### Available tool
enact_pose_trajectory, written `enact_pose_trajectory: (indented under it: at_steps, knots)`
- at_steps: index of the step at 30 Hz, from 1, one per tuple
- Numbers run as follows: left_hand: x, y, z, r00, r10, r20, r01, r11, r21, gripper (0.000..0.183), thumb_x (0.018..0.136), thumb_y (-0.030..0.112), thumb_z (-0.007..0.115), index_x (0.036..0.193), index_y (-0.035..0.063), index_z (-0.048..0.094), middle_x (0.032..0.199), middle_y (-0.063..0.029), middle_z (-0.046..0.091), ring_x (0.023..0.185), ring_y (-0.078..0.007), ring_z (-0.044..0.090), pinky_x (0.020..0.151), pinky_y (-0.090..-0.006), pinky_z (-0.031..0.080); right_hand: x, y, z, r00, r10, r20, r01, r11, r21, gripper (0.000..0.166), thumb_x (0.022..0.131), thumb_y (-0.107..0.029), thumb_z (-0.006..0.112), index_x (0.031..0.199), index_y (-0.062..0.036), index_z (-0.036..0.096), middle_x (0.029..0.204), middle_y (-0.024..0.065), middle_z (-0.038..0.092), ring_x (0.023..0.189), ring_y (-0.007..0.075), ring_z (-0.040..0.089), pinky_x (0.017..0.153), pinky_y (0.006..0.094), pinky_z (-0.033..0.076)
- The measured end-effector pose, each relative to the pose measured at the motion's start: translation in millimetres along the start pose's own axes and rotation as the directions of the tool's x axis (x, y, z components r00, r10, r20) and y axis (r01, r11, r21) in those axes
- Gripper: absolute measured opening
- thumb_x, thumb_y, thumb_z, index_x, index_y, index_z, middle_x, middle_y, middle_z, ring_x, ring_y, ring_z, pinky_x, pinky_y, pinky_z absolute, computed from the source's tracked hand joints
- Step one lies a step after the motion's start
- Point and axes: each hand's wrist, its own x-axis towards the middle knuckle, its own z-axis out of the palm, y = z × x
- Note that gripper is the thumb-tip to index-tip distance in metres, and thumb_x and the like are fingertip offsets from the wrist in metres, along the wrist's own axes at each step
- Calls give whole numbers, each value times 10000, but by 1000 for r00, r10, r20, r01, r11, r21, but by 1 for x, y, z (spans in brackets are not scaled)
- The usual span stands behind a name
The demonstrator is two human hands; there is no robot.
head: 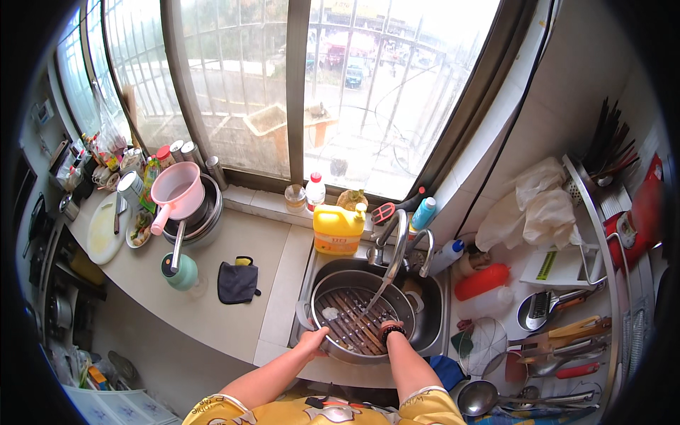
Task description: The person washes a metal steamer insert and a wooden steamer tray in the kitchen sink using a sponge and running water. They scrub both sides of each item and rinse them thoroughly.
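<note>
A wide metal pot (345, 357) with pale side handles sits in the stainless steel sink (442, 313), overlapping its front edge. Its inside shows brown stripes and small light spots; a whitish lump (330, 313) lies at the left. My left hand (313, 341) grips the pot's near left rim, thumb on top. Inside the near right rim is my right hand (391, 328), a dark bead bracelet at its wrist; its fingers are mostly hidden. Over the pot arches a chrome faucet (392, 249), and a thin stream seems to fall from it into the pot.
Behind the sink stands a yellow detergent jug (338, 231). Left on the counter lie a dark cloth (238, 281), a green container (180, 273), and stacked pans under a pink dipper (178, 191). Ladles (478, 397), a wire strainer (482, 345) and red bottle (482, 281) crowd the right.
</note>
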Motion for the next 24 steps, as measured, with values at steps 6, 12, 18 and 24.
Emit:
enact_pose_trajectory:
  at_steps: [6, 12, 18, 24]
  knots:
    - [-8, 16, 10, 999, -32, -14, 32, 999, 9, 570, 742, 284, 589, 1205, -8, 430, 1148, -164, 516, 1019, -350, 540, 748, -563, 496, -83, 22, -86, 811, -560, -169, 577, 813, 75, 355, 769, -263, 575, 949, 35, 644, 982, 246, 622, 984, 358, 591, 841, 382, 474]
    - [-17, 17, 15, 998, -60, -18, 59, 998, -24, 600, 740, 298, 603, 1200, -43, 426, 1171, -199, 498, 1020, -398, 532, 777, -575, 476, -50, 33, -84, 722, -685, 94, 369, 496, 786, 170, 799, -95, 620, 916, 20, 571, 794, 69, 616, 674, 187, 605, 576, 326, 514]
    - [-2, 0, 2, 999, -44, -17, 43, 999, -24, 592, 722, 290, 628, 1186, -35, 453, 1184, -182, 480, 1023, -397, 515, 754, -595, 473, -124, 88, -88, 715, -653, -248, 550, 309, 776, 174, 737, -117, 609, 853, 2, 558, 721, 60, 554, 610, 181, 553, 541, 325, 504]
    - [24, 9, -5, 999, 31, 31, -31, 999, -21, 616, 790, 375, 630, 1235, -13, 455, 1282, -210, 444, 1094, -440, 479, 717, -662, 454, -170, 134, -131, 655, -557, -511, 711, 226, 666, 166, 837, -221, 572, 827, -55, 566, 693, 6, 551, 566, 103, 482, 475, 256, 389]
